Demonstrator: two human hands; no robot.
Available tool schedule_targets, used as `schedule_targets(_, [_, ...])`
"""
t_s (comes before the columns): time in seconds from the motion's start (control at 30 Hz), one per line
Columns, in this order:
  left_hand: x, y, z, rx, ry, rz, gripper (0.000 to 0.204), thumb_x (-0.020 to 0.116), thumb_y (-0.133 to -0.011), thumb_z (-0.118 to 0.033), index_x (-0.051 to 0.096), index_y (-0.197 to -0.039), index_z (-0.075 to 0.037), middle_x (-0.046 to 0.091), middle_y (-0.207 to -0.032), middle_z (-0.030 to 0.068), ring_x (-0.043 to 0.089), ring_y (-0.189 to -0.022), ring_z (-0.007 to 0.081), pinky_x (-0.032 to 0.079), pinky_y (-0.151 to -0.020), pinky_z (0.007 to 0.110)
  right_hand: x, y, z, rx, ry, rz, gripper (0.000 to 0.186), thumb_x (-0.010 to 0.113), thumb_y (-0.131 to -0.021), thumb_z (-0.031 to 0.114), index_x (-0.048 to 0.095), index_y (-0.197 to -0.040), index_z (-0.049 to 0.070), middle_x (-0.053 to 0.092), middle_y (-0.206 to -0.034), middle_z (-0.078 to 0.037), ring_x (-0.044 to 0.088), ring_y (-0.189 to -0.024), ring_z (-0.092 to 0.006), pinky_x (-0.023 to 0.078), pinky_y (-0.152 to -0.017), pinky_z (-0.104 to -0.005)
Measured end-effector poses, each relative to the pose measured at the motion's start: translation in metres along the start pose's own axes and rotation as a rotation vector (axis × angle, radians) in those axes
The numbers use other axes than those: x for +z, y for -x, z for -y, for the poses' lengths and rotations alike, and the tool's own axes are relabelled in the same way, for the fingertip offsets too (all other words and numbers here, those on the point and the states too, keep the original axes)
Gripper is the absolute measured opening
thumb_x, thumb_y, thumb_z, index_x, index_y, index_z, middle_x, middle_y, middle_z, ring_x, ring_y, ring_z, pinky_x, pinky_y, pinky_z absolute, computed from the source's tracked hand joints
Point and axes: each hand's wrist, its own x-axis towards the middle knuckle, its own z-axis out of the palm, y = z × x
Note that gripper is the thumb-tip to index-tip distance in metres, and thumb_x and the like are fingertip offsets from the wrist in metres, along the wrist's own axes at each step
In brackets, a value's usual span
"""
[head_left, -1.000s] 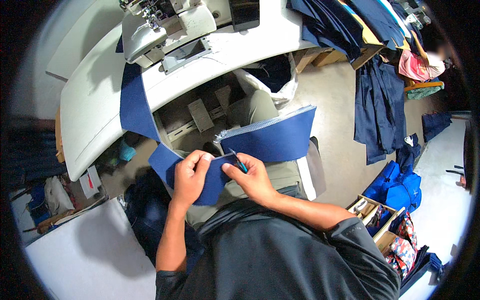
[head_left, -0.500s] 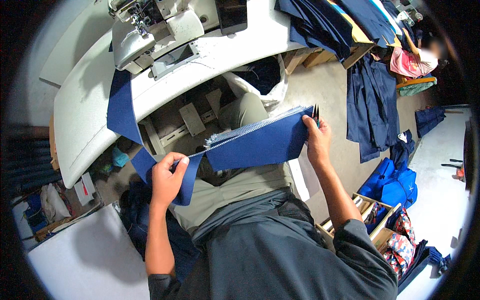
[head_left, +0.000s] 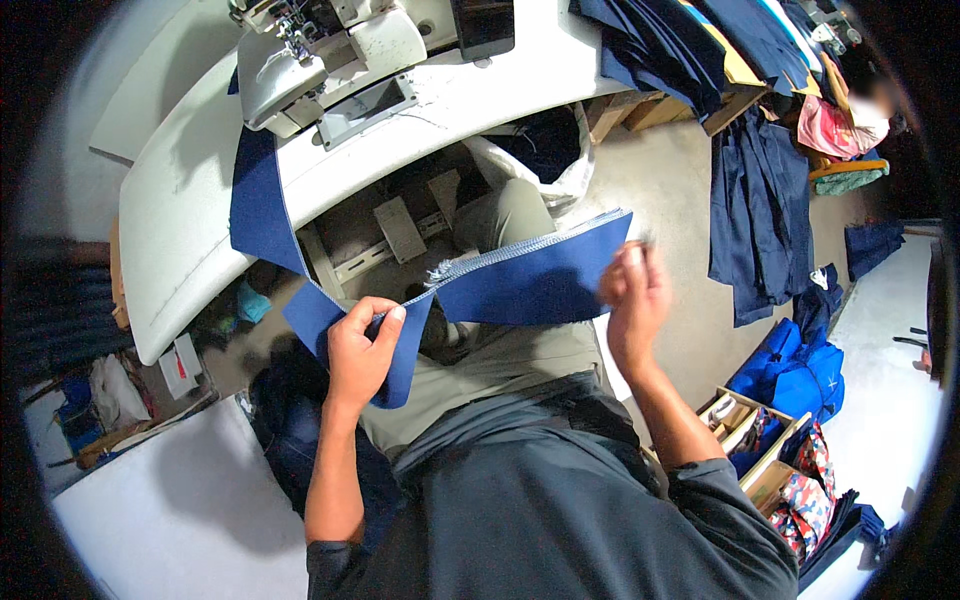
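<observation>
My left hand point(head_left: 365, 345) is closed, pinching the edge of a navy blue fabric strip point(head_left: 262, 190) that runs down from the sewing machine point(head_left: 350, 60) over the table's edge. Part of the strip hangs below my fingers. Just to the right, a stack of navy fabric pieces point(head_left: 535, 280) with pale overlocked edges and loose thread ends lies over my lap. My right hand point(head_left: 635, 300), smeared by motion, is at the right end of the stack with fingers curled. A dark blur at its fingertips matches the pointed thread snips visible there earlier.
The white machine table point(head_left: 200, 230) curves across ahead, with a phone-like dark device point(head_left: 484, 28) on it. A white sack point(head_left: 567, 170) stands beyond my knee. Dark garments point(head_left: 755, 220) hang at the right, near a wooden tray point(head_left: 745, 425) and a blue bag point(head_left: 795, 370). Another person point(head_left: 845, 125) sits far right.
My right hand has come off the corner of the stack, where its thumb was pressing, and dropped slightly. The left hand still grips the strip. The whole view has shifted a little.
</observation>
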Motion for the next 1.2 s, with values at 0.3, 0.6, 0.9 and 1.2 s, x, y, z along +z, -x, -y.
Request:
schedule_targets(0.3, [0.0,0.006,-0.012,-0.068,0.13,0.023,0.012,0.069,-0.096,-0.012,0.068,-0.095,0.0,0.063,-0.076,-0.0045,0.052,-0.071,0.0022,0.045,-0.063,0.022,0.076,0.054,-0.055,0.883,-0.024,0.534,0.044,0.053,-0.104,0.049,0.057,-0.083,0.01,0.036,-0.057,0.008,0.027,-0.046,-0.0051,0.02,-0.043,-0.0264])
schedule_targets(0.6, [-0.001,0.009,-0.011,-0.117,0.134,0.082,0.01,0.066,-0.098,-0.009,0.066,-0.098,0.0,0.065,-0.087,-0.0031,0.057,-0.079,0.0031,0.047,-0.071,0.022,0.093,0.055,-0.057,0.82,-0.073,0.558,0.045,0.049,-0.106,0.047,0.056,-0.081,0.01,0.037,-0.055,0.008,0.029,-0.045,-0.0054,0.022,-0.042,-0.0261])
schedule_targets(0.9, [0.001,0.011,-0.001,-0.086,0.111,0.041,0.013,0.069,-0.096,-0.013,0.069,-0.094,0.0,0.065,-0.078,-0.0037,0.053,-0.071,0.0028,0.046,-0.063,0.024,0.094,0.06,-0.062,0.822,-0.131,0.515,0.044,0.049,-0.106,0.047,0.056,-0.083,0.011,0.038,-0.056,0.008,0.029,-0.045,-0.0052,0.021,-0.042,-0.0255])
schedule_targets(1.2, [0.012,0.01,-0.024,-0.022,0.231,0.087,0.013,0.067,-0.098,-0.012,0.068,-0.094,0.001,0.064,-0.078,-0.0029,0.053,-0.073,0.0032,0.046,-0.065,0.024,0.095,0.075,-0.034,0.546,0.028,0.497,0.018,0.071,-0.097,0.02,0.062,-0.088,0.007,0.054,-0.078,0.009,0.046,-0.073,-0.001,0.04,-0.064,-0.0211])
